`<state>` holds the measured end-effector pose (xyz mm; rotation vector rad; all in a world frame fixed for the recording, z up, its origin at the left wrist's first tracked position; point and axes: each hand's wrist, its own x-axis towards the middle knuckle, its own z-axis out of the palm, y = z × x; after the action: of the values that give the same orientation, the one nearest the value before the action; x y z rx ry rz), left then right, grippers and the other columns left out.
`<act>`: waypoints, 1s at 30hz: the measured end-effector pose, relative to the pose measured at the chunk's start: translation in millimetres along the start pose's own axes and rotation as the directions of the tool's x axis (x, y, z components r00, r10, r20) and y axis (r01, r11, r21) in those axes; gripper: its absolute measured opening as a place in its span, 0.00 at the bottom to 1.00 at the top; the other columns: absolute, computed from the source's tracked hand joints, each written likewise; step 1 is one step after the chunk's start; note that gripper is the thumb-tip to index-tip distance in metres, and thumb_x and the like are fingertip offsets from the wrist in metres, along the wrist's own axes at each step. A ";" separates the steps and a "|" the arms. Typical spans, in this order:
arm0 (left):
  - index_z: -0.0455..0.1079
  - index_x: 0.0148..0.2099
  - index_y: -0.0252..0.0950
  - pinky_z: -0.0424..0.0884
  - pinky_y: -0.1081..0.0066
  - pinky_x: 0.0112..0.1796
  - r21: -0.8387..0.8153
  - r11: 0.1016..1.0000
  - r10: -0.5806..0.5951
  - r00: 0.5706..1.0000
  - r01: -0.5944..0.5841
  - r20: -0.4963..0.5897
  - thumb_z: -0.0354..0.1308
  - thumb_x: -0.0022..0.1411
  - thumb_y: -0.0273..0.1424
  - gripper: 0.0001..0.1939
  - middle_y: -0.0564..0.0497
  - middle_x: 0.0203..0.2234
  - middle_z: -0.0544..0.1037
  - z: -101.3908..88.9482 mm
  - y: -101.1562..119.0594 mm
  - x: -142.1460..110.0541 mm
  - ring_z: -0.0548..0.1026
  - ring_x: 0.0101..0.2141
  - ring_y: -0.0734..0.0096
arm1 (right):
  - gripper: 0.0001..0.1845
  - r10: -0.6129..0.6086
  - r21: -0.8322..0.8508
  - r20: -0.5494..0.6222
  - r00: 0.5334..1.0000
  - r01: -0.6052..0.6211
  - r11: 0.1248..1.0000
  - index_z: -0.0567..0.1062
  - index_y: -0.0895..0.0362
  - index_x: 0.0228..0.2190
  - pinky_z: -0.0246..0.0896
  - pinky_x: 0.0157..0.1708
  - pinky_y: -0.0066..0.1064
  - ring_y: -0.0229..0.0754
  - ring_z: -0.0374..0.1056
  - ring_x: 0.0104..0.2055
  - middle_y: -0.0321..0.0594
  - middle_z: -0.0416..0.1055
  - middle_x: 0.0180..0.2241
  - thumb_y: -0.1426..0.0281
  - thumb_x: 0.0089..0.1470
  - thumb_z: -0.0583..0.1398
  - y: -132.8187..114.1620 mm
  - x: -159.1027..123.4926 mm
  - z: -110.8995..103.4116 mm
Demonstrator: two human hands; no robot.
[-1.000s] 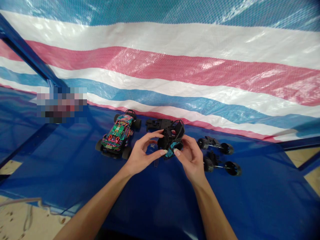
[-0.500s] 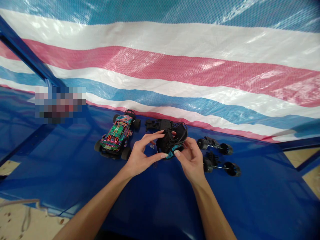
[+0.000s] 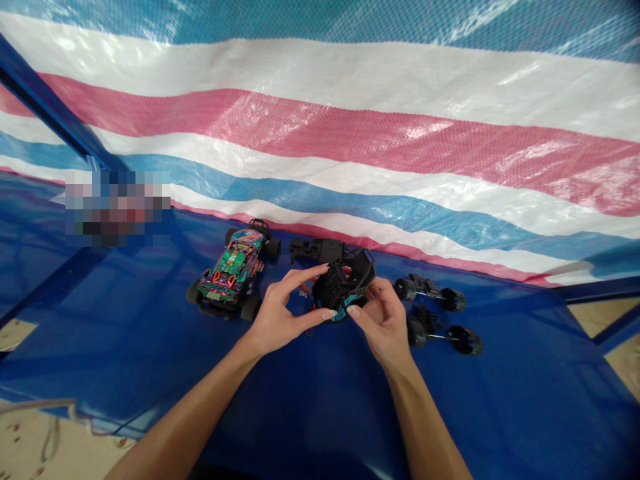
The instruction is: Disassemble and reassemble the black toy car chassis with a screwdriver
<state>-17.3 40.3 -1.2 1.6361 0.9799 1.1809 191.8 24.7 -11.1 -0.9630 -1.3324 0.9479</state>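
Note:
Between my two hands is a black toy car body shell (image 3: pixel 345 283) with blue trim, its hollow inside turned partly toward me. My left hand (image 3: pixel 287 303) grips its left side, thumb on the near edge and fingertips on the far edge. The right side is held by my right hand (image 3: pixel 383 317), thumb at the blue trim, other fingers partly hidden behind it. A black toy chassis (image 3: pixel 320 249) lies just beyond the shell, partly covered by it. Small parts by my left fingers are too small to name.
On the blue table (image 3: pixel 310 413), a colourful toy car (image 3: pixel 233 267) stands at left. Two black wheel axles, a far one (image 3: pixel 430 292) and a near one (image 3: pixel 443 333), lie at right. A striped tarp (image 3: pixel 320 133) hangs behind. Something at far left is blurred out.
The body shell has tilted slightly in my hands, showing a little more of its inside. Both hands keep nearly the same place and grip.

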 end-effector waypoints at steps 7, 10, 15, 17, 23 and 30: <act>0.76 0.66 0.44 0.76 0.64 0.47 -0.030 1.000 0.006 1.000 -0.006 0.004 0.77 0.59 0.42 0.35 0.43 0.51 0.83 1.4 1.5 -0.4 0.77 0.44 0.60 | 0.23 0.016 0.034 0.017 1.000 -0.017 0.999 0.75 0.47 0.52 0.74 0.62 0.51 0.54 0.76 0.62 0.46 0.80 0.57 0.57 0.58 0.72 1.2 -0.6 -2.9; 0.76 0.66 0.43 0.76 0.64 0.48 -0.036 0.999 0.009 1.000 -0.009 -0.004 0.77 0.59 0.41 0.34 0.43 0.52 0.83 2.2 0.9 -1.0 0.78 0.46 0.60 | 0.23 0.009 0.054 0.025 1.000 -0.011 0.998 0.75 0.47 0.52 0.74 0.61 0.49 0.53 0.76 0.61 0.45 0.80 0.57 0.58 0.59 0.72 0.7 -0.4 -2.8; 0.75 0.67 0.43 0.76 0.64 0.48 -0.028 0.999 0.036 0.999 -0.036 -0.007 0.77 0.60 0.39 0.34 0.41 0.57 0.82 1.4 -1.0 -1.7 0.78 0.47 0.60 | 0.24 0.028 0.096 0.013 1.000 -0.029 0.995 0.76 0.48 0.52 0.75 0.60 0.48 0.52 0.77 0.61 0.45 0.81 0.56 0.59 0.57 0.73 1.9 -1.2 -2.4; 0.74 0.67 0.43 0.75 0.64 0.49 -0.016 0.998 0.055 0.998 -0.055 -0.006 0.77 0.60 0.38 0.34 0.41 0.58 0.81 0.9 -0.3 -1.7 0.78 0.48 0.59 | 0.25 0.056 0.140 0.012 0.998 -0.057 0.989 0.76 0.48 0.52 0.75 0.59 0.47 0.51 0.77 0.60 0.44 0.81 0.55 0.61 0.56 0.74 3.6 -2.2 -2.4; 0.74 0.67 0.43 0.75 0.64 0.48 0.023 0.993 0.113 0.994 -0.113 0.004 0.77 0.59 0.35 0.35 0.43 0.55 0.82 0.8 3.8 -1.9 0.77 0.46 0.61 | 0.27 0.070 0.246 0.043 0.997 -0.078 0.966 0.78 0.47 0.51 0.76 0.56 0.42 0.49 0.78 0.57 0.41 0.82 0.53 0.65 0.51 0.77 8.1 -4.0 -6.4; 0.71 0.69 0.46 0.75 0.64 0.48 0.040 0.989 0.138 0.990 -0.139 0.041 0.76 0.61 0.34 0.36 0.43 0.58 0.80 1.5 0.4 -3.6 0.77 0.50 0.59 | 0.29 0.096 0.254 0.038 0.995 -0.102 0.962 0.78 0.47 0.51 0.75 0.58 0.44 0.50 0.78 0.57 0.41 0.82 0.54 0.65 0.49 0.78 10.0 -3.3 -10.9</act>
<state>-16.7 36.5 -2.1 1.7779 0.8848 1.2236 202.6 24.7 -21.7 -0.8262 -1.1569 1.1807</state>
